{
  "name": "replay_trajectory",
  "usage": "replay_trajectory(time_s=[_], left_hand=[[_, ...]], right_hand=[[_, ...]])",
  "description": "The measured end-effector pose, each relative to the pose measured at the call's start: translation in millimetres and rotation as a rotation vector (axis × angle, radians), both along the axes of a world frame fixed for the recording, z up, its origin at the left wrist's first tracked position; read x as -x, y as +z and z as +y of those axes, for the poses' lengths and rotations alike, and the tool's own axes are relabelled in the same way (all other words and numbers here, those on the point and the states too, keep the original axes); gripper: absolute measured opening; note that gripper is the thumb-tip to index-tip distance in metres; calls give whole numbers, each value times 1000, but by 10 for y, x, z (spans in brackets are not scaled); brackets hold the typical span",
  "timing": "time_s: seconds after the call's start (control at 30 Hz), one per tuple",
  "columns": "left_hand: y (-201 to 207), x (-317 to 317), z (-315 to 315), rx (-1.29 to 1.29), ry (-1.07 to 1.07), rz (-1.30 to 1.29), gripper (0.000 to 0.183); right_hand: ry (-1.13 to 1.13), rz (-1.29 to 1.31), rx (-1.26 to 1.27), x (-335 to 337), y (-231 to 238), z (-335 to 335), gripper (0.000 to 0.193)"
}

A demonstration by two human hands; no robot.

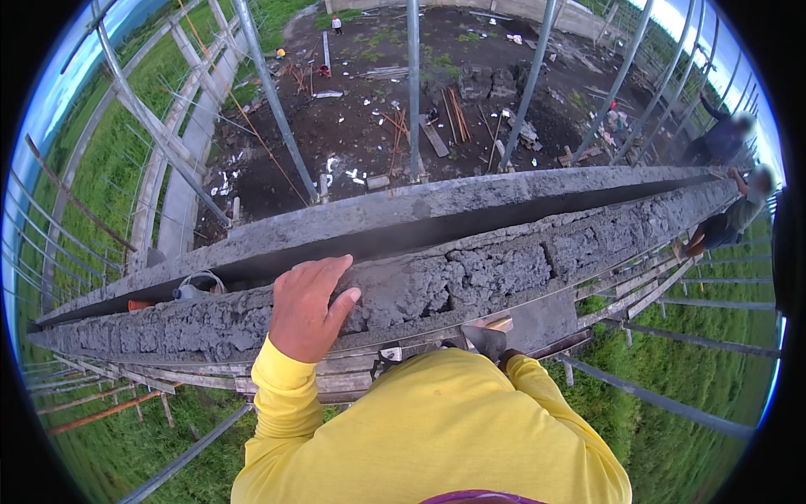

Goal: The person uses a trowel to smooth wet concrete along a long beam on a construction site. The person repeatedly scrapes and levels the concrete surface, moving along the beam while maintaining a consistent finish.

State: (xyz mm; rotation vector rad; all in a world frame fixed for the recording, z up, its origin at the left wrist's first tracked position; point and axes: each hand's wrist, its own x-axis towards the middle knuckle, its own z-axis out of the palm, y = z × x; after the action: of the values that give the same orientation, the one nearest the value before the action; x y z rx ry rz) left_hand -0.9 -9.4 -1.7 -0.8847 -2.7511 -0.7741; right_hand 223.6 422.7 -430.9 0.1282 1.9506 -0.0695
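My left hand (307, 304) lies on the top edge of a rough grey mortared wall (491, 273), fingers stretched forward and thumb apart, holding nothing. My right hand (509, 359) is low beside my yellow-sleeved body and shows only in part. It appears closed on a trowel (484, 341), whose dark grey blade points toward the wall; the handle is hidden. Close by the blade lies a small piece of wood (500, 324). Broken, crumbly mortar covers the wall's near side, while a smoother patch lies just right of my left hand.
A deep trough runs between this wall and a far concrete ledge (437, 198). A pale container (197, 287) and an orange pipe end (140, 306) sit at left. Metal posts (414, 92) rise beyond. Scaffold planks (630, 294) lie high above grass. Two co-workers (739, 210) are at far right.
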Motion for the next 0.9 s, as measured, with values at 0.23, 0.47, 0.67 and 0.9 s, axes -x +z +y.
replay_trajectory(time_s=[0.23,0.47,0.67,0.9], left_hand=[[4,-7,4,-5,2,10,43],[-7,-15,2,-10,0,-19,43],[-14,-18,97,35,-20,-58,41],[-44,-40,130,37,-11,-149,42]], right_hand=[[25,-3,-7,-5,-3,-14,51],[120,-34,-30,-114,-162,33,50],[-8,-123,-22,-482,-341,470,54],[-2113,1012,24,-883,412,382,33]])
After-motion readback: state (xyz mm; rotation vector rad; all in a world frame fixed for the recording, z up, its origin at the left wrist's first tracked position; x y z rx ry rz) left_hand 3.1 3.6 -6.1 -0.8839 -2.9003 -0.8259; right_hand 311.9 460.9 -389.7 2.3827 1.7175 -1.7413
